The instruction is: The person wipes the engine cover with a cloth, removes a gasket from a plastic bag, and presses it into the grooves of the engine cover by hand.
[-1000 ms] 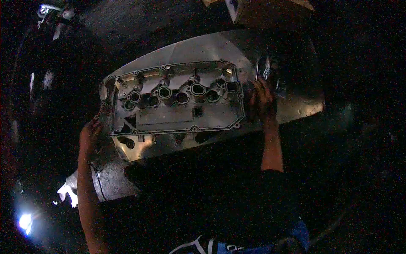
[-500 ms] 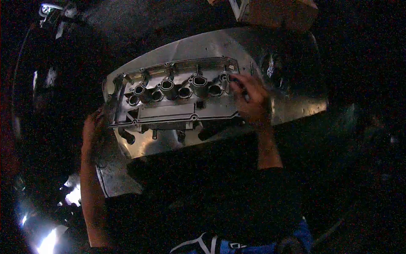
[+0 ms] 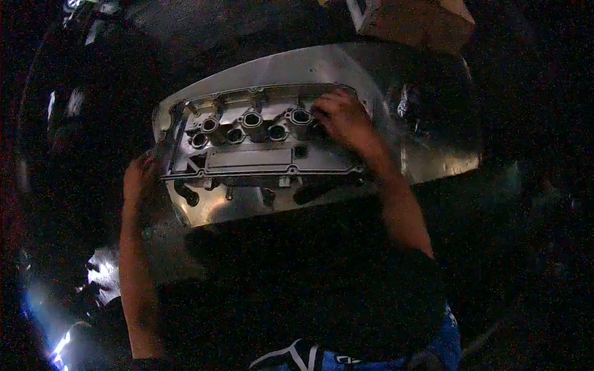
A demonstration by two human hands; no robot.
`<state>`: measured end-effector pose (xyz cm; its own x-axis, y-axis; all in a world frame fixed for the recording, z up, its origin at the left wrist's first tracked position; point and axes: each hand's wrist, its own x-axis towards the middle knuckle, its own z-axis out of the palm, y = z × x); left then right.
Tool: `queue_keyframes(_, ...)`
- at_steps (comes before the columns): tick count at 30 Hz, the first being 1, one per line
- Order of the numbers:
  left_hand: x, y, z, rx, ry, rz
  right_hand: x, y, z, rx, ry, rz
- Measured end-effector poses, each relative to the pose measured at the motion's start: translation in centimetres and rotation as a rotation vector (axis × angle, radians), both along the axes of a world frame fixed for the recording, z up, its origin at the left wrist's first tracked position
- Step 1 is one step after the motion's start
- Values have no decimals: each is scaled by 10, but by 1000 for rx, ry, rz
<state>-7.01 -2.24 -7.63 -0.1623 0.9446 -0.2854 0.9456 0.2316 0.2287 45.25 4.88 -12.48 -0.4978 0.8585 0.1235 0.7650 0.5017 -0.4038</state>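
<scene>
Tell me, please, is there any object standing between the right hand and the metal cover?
Nothing visible stands between them: the right hand is over the end of the metal cover at the picture's right. What lies under the fingers is hidden.

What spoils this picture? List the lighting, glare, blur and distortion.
Head view: dim, speckled with noise, edges mostly black; head view: white glare at lower left, warm glints on metal surface; head view: right hand soft, left hand in shadow; head view: the surface's far edge bows, possibly lens distortion.
</scene>
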Motion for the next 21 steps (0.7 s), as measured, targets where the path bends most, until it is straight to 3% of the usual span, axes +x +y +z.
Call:
queue_keyframes(3, 23, 0, 26, -17, -8, 128, -11, 4, 4, 47, 89, -101)
queue_keyframes(5, 27, 2, 45, 317, 89, 110, -15, 5, 14, 28, 240, -197)
queue_keyframes(7, 51, 21, 68, 583, 17, 101, -11, -3, 27, -46, 461, -334)
queue_keyframes(8, 75, 32, 80, 617, -86, 91, -12, -12, 36, -103, 587, -185)
queue_keyframes(9, 113, 36, 86, 563, -223, 72, -19, -23, 50, -105, 683, -133)
queue_keyframes(13, 258, 16, 93, -155, -803, 82, -51, -34, 62, 104, 845, -40)
queue_keyframes(16, 326, -10, 114, -200, -1090, -203, -25, -30, 59, 137, 790, -152)
queue_keyframes(20, 363, -27, 157, 83, -626, -835, 53, -28, 60, 175, 589, -452)
queue_keyframes(21, 367, -25, 177, 106, -818, -918, 77, -32, 61, 201, 510, -539)
